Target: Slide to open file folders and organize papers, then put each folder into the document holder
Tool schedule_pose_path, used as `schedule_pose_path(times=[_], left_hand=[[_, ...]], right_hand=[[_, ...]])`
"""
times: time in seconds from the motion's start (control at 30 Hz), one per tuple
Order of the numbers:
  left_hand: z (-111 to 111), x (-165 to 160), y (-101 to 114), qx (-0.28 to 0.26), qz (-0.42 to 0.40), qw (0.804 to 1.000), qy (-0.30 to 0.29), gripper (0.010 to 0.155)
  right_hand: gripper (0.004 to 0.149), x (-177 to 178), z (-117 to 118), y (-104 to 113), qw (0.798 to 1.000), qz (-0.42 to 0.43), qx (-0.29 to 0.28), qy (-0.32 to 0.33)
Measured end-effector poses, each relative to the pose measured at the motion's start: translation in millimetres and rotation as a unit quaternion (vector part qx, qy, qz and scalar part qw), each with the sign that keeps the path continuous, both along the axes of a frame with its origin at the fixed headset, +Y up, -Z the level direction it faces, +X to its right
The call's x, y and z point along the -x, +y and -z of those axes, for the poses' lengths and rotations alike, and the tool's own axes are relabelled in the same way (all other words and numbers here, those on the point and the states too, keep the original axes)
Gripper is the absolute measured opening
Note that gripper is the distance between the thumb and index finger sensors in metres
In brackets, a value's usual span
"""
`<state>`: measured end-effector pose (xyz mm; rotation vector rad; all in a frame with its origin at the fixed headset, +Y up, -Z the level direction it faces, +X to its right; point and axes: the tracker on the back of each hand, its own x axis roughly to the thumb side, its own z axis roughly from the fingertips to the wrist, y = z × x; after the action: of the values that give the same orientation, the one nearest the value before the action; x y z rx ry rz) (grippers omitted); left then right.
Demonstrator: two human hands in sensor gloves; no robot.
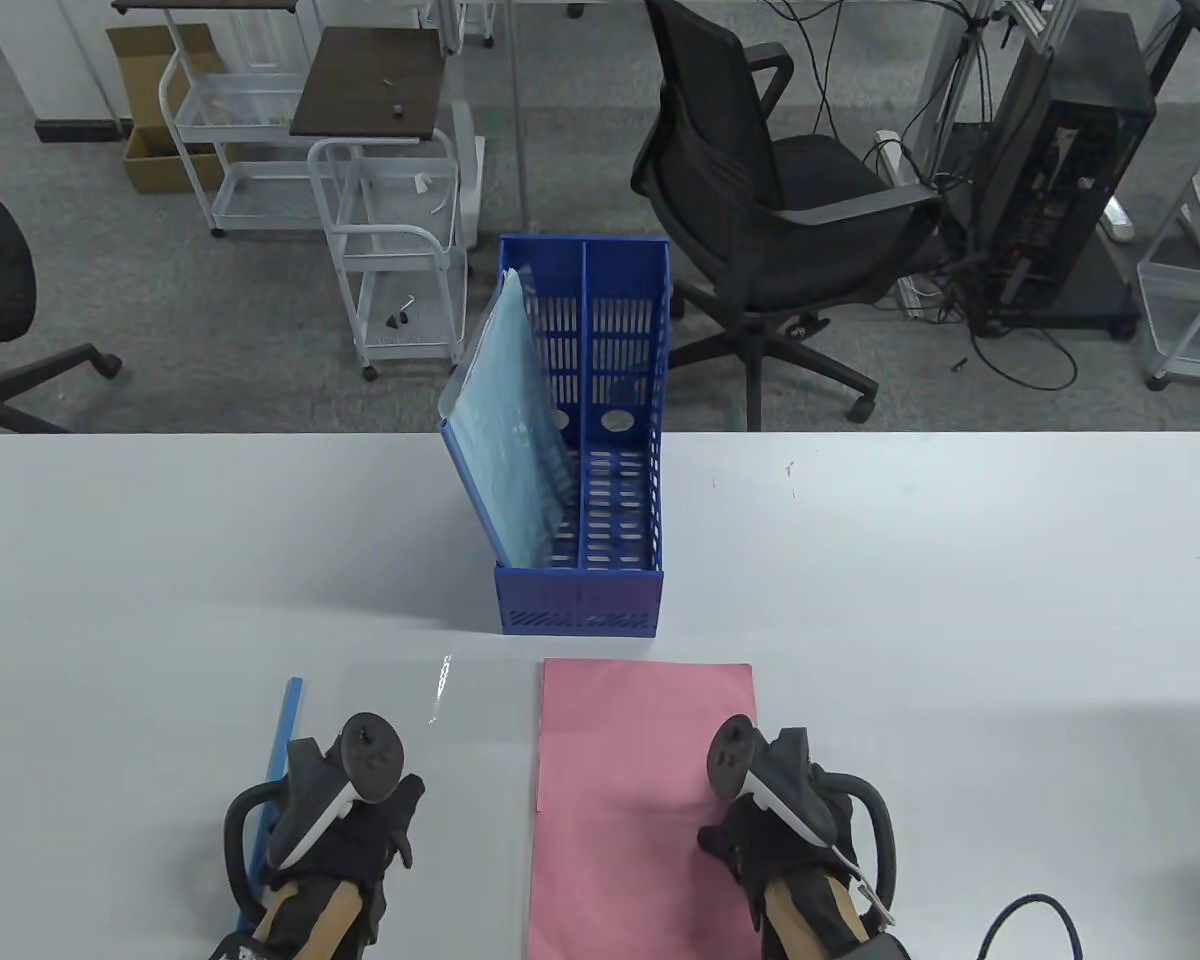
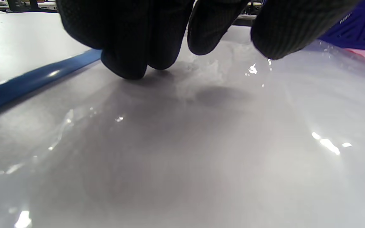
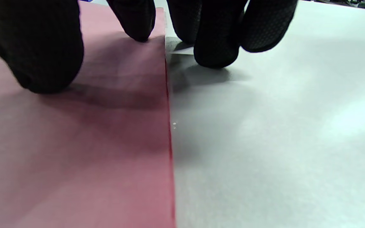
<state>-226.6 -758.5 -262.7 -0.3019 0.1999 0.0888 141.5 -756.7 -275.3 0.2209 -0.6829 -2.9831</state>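
Observation:
A pink paper sheet [image 1: 640, 780] [image 3: 74, 142] lies flat near the table's front edge. To its left lies a clear plastic folder cover [image 1: 460, 800] [image 2: 182, 142], with a blue slide bar [image 1: 282, 730] [image 2: 27, 84] along its left side. My left hand [image 1: 360, 800] [image 2: 198, 53] rests its fingertips on the clear cover beside the bar. My right hand [image 1: 780, 810] [image 3: 131, 34] sits at the pink sheet's right edge, thumb and one finger on the sheet, the others on the table. The blue document holder [image 1: 580, 600] [image 2: 353, 31] stands behind, with a light-blue folder [image 1: 505, 420] leaning in its left compartment.
The white table [image 1: 960, 600] [image 3: 280, 142] spreads wide on both sides of the holder. Beyond its far edge stand a black office chair [image 1: 760, 200], a white cart [image 1: 390, 240] and a computer tower [image 1: 1060, 170]. A black cable [image 1: 1030, 920] loops at the front right.

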Motion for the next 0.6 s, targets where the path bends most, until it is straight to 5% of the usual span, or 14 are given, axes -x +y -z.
schedule_pose_path(times=[0.6], left_hand=[[6.3,3.9,-6.0,0.007,-0.009,1.000,0.008,0.072]], right_hand=[[0.088,4.3,0.6,-0.7,1.000,-0.010,0.000,0.007]])
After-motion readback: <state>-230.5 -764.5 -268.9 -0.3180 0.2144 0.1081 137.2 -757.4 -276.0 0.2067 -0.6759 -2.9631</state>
